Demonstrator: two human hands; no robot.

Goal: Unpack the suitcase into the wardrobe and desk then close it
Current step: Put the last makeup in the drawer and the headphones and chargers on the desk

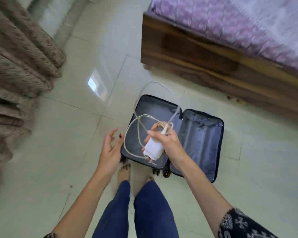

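Observation:
A dark blue suitcase [201, 140] lies open flat on the tiled floor in front of my feet, both grey-lined halves showing nothing inside. My right hand [165, 138] grips a white charger [154, 149] with its plug pins pointing down. Its white cable [138, 124] loops loosely above the left half and trails up past the suitcase's far edge. My left hand [110, 148] hovers left of the suitcase with fingers spread, holding nothing.
A wooden bed frame [205, 57] with a purple patterned cover [239, 23] stands at the upper right. Brown curtains [15, 66] hang along the left. Pale floor tiles [84, 117] stretch between them.

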